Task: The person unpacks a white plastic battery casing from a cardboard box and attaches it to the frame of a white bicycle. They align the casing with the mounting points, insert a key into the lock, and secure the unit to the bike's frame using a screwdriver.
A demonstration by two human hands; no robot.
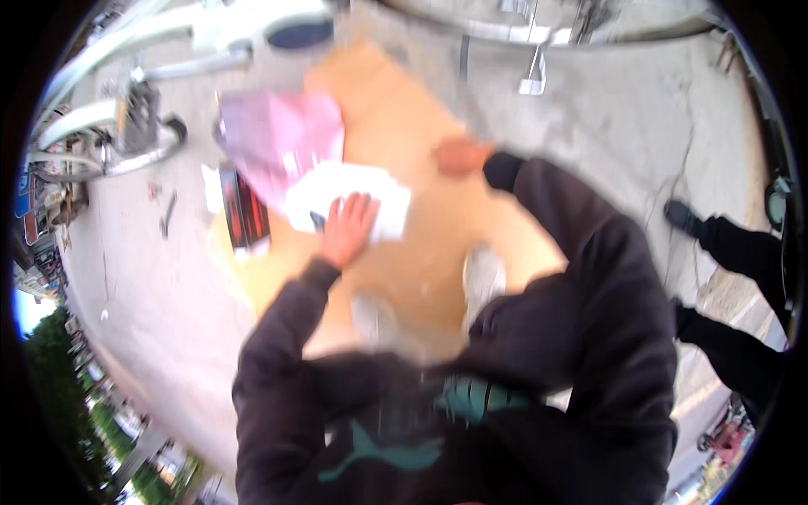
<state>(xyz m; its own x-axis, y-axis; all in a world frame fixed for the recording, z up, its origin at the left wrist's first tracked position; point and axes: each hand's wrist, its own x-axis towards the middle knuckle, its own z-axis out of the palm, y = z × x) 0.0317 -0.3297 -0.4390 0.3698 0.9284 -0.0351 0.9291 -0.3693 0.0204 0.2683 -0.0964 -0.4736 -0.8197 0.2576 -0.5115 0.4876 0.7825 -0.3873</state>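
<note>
My left hand point(349, 229) lies with its fingers stretched out flat on a crumpled white sheet point(387, 206), which looks like paper, cloth or a thin bag. A small dark thing point(318, 220) shows beside its fingers; its kind is unclear. Farther right and forward, my right hand point(461, 157) is above or on the brown cardboard sheet point(421, 109), its fingers smeared by motion. Just beyond the white sheet is a pink and greyish plastic bag point(282, 135). Left of it sits a black box with red parts point(244, 210).
White bicycle frame parts point(227, 25) with a pedal point(139, 118) stand at the far left. A wheel point(539, 35) is at the top. A dark tool-like piece point(169, 215) lies on the concrete. At right are another person's dark-trousered legs point(741, 248). My pale shoes point(484, 278) rest on the cardboard.
</note>
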